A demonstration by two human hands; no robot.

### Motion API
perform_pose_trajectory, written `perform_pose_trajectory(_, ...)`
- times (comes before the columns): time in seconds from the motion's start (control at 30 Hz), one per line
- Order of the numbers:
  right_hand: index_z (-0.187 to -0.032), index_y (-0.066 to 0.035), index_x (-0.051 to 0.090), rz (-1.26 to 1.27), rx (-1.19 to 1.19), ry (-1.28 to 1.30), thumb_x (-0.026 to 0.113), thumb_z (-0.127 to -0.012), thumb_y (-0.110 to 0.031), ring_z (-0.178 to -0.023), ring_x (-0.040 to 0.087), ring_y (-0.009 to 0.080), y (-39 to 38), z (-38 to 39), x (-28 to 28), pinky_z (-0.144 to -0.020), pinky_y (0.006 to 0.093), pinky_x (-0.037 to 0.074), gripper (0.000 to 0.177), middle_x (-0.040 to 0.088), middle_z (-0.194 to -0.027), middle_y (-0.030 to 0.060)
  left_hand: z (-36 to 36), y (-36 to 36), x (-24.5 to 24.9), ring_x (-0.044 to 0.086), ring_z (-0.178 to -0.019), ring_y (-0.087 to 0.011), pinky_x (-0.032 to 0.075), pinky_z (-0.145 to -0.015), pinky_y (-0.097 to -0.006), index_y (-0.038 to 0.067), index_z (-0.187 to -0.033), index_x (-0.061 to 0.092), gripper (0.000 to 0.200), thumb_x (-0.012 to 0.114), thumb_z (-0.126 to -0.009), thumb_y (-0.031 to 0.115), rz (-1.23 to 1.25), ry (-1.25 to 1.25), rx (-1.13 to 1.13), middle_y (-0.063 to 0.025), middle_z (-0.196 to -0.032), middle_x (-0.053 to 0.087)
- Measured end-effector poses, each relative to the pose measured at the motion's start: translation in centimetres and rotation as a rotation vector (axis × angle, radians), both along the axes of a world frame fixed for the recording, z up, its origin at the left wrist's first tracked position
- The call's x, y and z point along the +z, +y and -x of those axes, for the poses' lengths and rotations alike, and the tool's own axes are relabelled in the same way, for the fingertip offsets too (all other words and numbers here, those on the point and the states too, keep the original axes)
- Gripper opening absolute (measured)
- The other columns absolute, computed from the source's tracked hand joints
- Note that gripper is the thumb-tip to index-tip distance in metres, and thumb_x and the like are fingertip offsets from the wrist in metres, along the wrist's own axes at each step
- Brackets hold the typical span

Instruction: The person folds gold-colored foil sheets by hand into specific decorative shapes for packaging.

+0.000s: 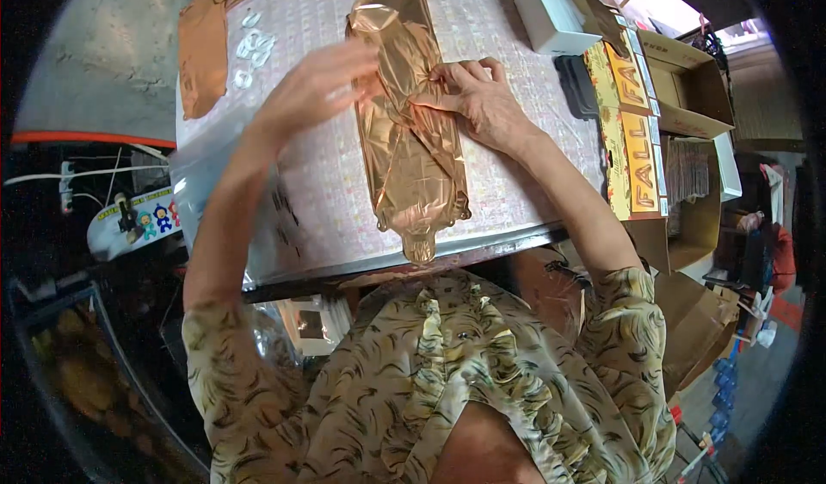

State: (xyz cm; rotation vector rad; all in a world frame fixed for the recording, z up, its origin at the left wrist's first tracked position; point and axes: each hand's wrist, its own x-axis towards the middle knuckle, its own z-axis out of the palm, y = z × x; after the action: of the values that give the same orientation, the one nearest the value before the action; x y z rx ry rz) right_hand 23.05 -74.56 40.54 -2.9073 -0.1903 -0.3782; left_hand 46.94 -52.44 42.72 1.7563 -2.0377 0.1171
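Note:
A shiny copper-coloured foil balloon [417, 170], flat and creased, lies lengthwise on the table in front of me. Its narrow tab points toward my body, and folds run across its middle. My right hand [482, 101] comes in from the right and grips the balloon's edge near the middle, thumb and index finger on a gathered fold. Over the balloon's upper left edge is my left hand [318, 88], smeared by motion, with its fingers overlapping the foil in this view.
The table [318, 187] has a pale patterned cover. Another copper foil piece [202, 58] and small white pieces [254, 47] lie at left. A white box [555, 15], a dark tray [576, 86], yellow "FALL" packages [638, 161] and a cardboard box [684, 75] stand at right.

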Motion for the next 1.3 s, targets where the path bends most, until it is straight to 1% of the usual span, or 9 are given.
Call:
perform_pose_trajectory(0.13, -0.135, -0.04, 0.068, 0.045, 0.02, -0.022, 0.066, -0.092, -0.016, -0.125, 0.051, 0.0235, -0.2, 0.0, -0.3, -0.112, 0.0481, 0.028, 0.049, 0.055, -0.134, 0.0032, 3.0, 3.7, 0.9, 0.051, -0.14, -0.0294, 0.041, -0.116, -0.0433, 0.008, -0.14, 0.059, 0.051, 0.068, -0.089, 0.009, -0.266, 0.057, -0.007, -0.0104, -0.147, 0.058)
perform_pose_trajectory(0.33, -0.136, -0.038, 0.068, 0.046, 0.036, -0.015, 0.066, -0.092, -0.013, -0.125, 0.05, 0.0237, -0.1, 0.1, 0.0, -0.111, 0.0474, 0.029, 0.051, 0.055, -0.136, 0.0032, 5.1, 1.7, 1.6, 0.051, -0.14, -0.029, 0.039, -0.12, -0.0454, 0.011, -0.144, 0.057, 0.06, 0.063, -0.086, -0.002, -0.165, -0.08, -0.067, -0.0079, -0.147, 0.058)
perform_pose_trajectory(0.8, -0.142, -0.029, 0.063, -0.144, -0.019, 0.015, 0.066, -0.09, -0.008, -0.12, 0.053, 0.0288, -0.7, -0.1, 0.4, -0.107, 0.0462, 0.032, 0.057, 0.063, -0.127, 0.007, 4.7, 0.3, -3.4, 0.055, -0.137, -0.0289, 0.042, -0.117, -0.0446, 0.015, -0.145, 0.058, 0.063, 0.065, -0.085, -0.004, -0.036, 0.288, -0.056, -0.0065, -0.146, 0.061)
perform_pose_trajectory(0.87, -0.139, -0.022, 0.064, -0.26, -0.044, -0.011, 0.065, -0.09, -0.007, -0.116, 0.055, 0.0299, -0.7, -0.3, 0.7, -0.105, 0.0456, 0.033, 0.051, 0.066, -0.12, 0.0084, 4.4, 0.5, -4.1, 0.063, -0.126, -0.0271, 0.048, -0.11, -0.0429, 0.013, -0.137, 0.065, 0.045, 0.064, -0.094, 0.004, 0.002, 0.28, -0.004, -0.0097, -0.138, 0.066)
perform_pose_trajectory(0.93, -0.128, -0.017, 0.07, -0.316, -0.054, -0.048, 0.068, -0.093, -0.011, -0.113, 0.055, 0.028, -0.6, -0.6, -0.1, -0.104, 0.0449, 0.033, 0.036, 0.067, -0.116, 0.0073, 3.3, 0.7, -5.9, 0.068, -0.114, -0.0221, 0.051, -0.103, -0.0377, 0.008, -0.131, 0.068, 0.031, 0.058, -0.104, 0.016, -0.399, 0.876, 0.272, -0.0126, -0.13, 0.069)
perform_pose_trajectory(0.97, -0.123, -0.014, 0.073, -0.385, -0.114, -0.019, 0.069, -0.094, -0.014, -0.111, 0.056, 0.0266, -0.6, -0.6, -0.1, -0.105, 0.0443, 0.032, 0.03, 0.069, -0.11, 0.008, 3.6, -0.2, -3.2, 0.066, -0.103, -0.015, 0.051, -0.093, -0.0334, 0.002, -0.125, 0.069, 0.038, 0.055, -0.108, 0.032, -0.572, 0.556, 0.552, -0.0089, -0.116, 0.071)
perform_pose_trajectory(1.0, -0.118, -0.012, 0.075, -0.454, -0.173, 0.011, 0.071, -0.095, -0.016, -0.11, 0.056, 0.0251, -0.6, -0.7, -0.1, -0.105, 0.0436, 0.031, 0.024, 0.071, -0.104, 0.0086, 5.0, -0.1, -2.1, 0.062, -0.101, -0.0128, 0.049, -0.091, -0.0322, -0.002, -0.122, 0.069, 0.048, 0.055, -0.108, 0.042, -0.249, 0.936, 0.514, -0.0049, -0.108, 0.071)
perform_pose_trajectory(1.07, -0.111, -0.006, 0.077, -0.446, -0.173, -0.064, 0.075, -0.093, -0.017, -0.101, 0.059, 0.0218, -0.6, -1.3, -1.0, -0.101, 0.0402, 0.039, 0.021, 0.074, -0.096, 0.01, 5.6, -0.4, -1.3, 0.059, -0.1, -0.0111, 0.048, -0.092, -0.0309, -0.002, -0.121, 0.071, 0.05, 0.056, -0.107, 0.044, -0.059, 1.052, 0.391, -0.003, -0.102, 0.07)
perform_pose_trajectory(1.3, -0.106, -0.004, 0.08, -0.738, -0.247, -0.169, 0.08, -0.087, -0.013, -0.084, 0.063, 0.0242, -0.3, -1.6, -1.9, -0.079, 0.037, 0.055, 0.021, 0.077, -0.095, 0.0134, 5.5, -0.4, -1.3, 0.059, -0.1, -0.0096, 0.048, -0.092, -0.0284, -0.002, -0.124, 0.07, 0.053, 0.056, -0.107, 0.046, -0.098, 1.074, 0.475, -0.0011, -0.105, 0.071)
